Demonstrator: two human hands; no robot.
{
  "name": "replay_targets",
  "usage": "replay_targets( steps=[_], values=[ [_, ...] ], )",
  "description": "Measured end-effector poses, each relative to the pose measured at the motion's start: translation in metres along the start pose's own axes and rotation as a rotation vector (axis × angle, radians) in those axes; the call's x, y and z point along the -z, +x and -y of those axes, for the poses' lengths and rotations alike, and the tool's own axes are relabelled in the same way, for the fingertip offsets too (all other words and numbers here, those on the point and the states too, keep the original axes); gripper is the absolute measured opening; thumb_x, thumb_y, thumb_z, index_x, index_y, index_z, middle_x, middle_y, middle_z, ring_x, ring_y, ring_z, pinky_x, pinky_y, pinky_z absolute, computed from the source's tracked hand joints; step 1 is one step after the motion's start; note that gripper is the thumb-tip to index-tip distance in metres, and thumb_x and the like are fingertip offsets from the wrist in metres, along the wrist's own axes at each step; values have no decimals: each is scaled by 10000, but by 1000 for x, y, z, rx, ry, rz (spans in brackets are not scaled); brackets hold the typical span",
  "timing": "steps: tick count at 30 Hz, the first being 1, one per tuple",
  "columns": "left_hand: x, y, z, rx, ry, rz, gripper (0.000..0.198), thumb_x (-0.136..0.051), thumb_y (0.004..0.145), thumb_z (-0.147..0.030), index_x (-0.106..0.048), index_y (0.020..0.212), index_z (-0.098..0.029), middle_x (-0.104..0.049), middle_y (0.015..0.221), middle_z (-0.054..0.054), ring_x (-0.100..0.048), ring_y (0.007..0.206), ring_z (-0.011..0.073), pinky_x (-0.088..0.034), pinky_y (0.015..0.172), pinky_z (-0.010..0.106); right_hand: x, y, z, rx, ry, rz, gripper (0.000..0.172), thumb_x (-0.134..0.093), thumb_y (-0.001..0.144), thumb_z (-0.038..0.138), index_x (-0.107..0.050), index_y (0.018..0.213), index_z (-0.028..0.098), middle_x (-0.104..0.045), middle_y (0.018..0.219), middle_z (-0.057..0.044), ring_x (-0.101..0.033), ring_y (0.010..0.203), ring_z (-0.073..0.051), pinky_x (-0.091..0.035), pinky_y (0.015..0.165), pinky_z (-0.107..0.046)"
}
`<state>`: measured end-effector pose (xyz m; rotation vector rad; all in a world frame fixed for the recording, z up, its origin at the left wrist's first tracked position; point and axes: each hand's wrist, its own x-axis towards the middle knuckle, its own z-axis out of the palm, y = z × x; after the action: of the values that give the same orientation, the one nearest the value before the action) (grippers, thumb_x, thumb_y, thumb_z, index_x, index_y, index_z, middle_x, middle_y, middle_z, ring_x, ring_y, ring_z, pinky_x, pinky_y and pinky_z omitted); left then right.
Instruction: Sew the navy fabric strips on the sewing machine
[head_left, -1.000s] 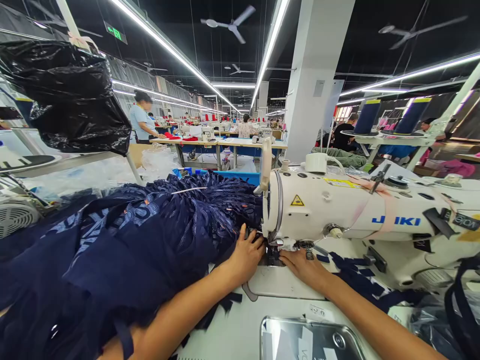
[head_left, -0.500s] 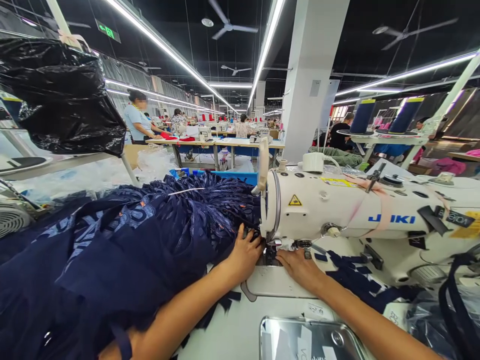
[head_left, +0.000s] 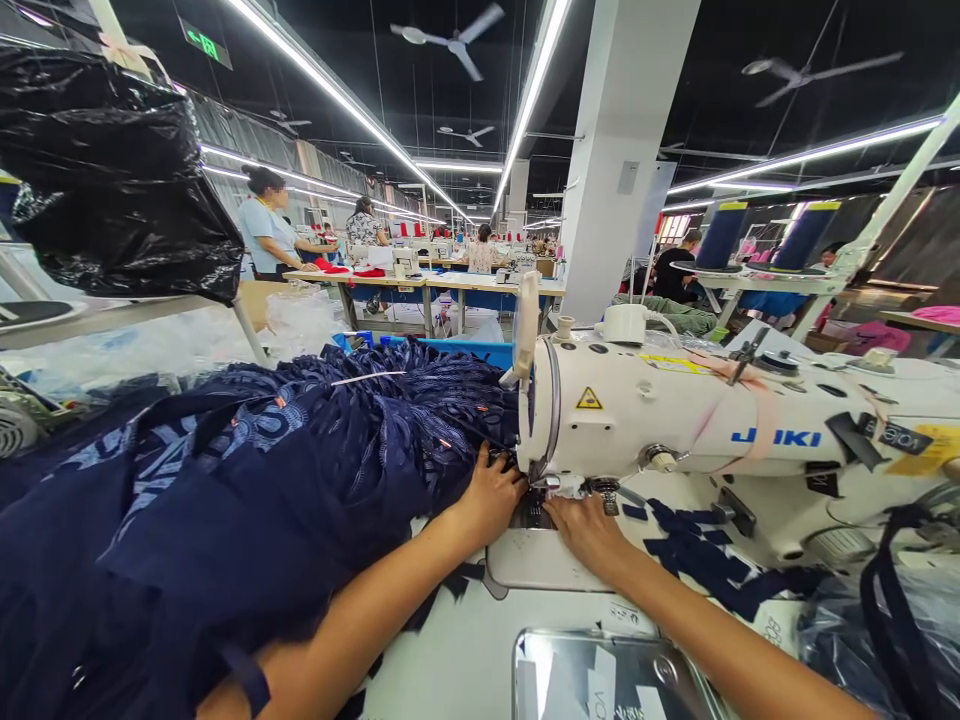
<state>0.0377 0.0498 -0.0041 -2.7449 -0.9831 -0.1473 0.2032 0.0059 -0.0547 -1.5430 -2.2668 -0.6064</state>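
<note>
A white sewing machine [head_left: 675, 400] stands in front of me, its head end between my hands. To the left of the presser foot [head_left: 535, 510], my left hand [head_left: 491, 500] has its fingers bent over the edge of the navy fabric [head_left: 240, 520], a big heap with pale printed lettering. My right hand [head_left: 586, 530] is on the foot's other side, fingers together and fingertips close to the needle area. The machine head and the fingers hide what the right fingertips pinch, if anything.
A metal tray [head_left: 600, 675] with pale labels sits at the table's front. Navy scraps [head_left: 697, 550] lie right of my right hand. Thread cones [head_left: 724, 237] stand behind the machine. A black plastic bag [head_left: 112, 180] hangs at left. A person [head_left: 264, 230] works farther back.
The whole view has shifted slightly. My right fingertips have come a little to the left, nearer the presser foot. The left hand stays on the navy fabric.
</note>
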Motion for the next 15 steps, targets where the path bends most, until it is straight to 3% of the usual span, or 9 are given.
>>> replay_targets(
  steps=[5,9,11,13,15],
  values=[
    [3,-7,-14,29,23,2,286,-467,775,-71,-598,1027,-100,-584,1077,143,-454,1089,296,-287,980,499,8,5,-3,18,39,12,295,-372,826,89,-647,805,195,-658,647,-57,-604,595,-199,-461,594,-303],
    [19,-38,-25,-103,9,-117,236,-548,768,-128,-592,992,-67,-584,1058,148,-470,1067,269,-383,917,365,30,-8,-20,115,130,-92,305,-354,834,152,-617,969,228,-662,840,-56,-602,774,-197,-475,708,-330],
    [34,-58,-21,-105,-6,-257,166,-492,815,-110,-583,953,-96,-596,1014,111,-521,957,207,-422,845,311,40,-22,-34,132,66,-146,268,-384,832,185,-628,944,187,-649,919,-102,-574,884,-239,-426,829,-417],
    [50,-76,-11,-40,54,-374,208,-380,868,-93,-577,930,-119,-592,984,97,-530,882,191,-439,776,320,47,-36,-47,58,-52,-177,246,-410,833,232,-642,872,161,-631,984,-141,-526,988,-297,-354,892,-499],
    [61,-86,2,0,159,-385,256,-336,870,-63,-571,946,-125,-583,976,94,-525,845,194,-435,727,326,48,-47,-56,-3,-149,-158,253,-417,834,251,-646,803,150,-626,1000,-157,-509,1002,-324,-320,898,-537]
  ],
)
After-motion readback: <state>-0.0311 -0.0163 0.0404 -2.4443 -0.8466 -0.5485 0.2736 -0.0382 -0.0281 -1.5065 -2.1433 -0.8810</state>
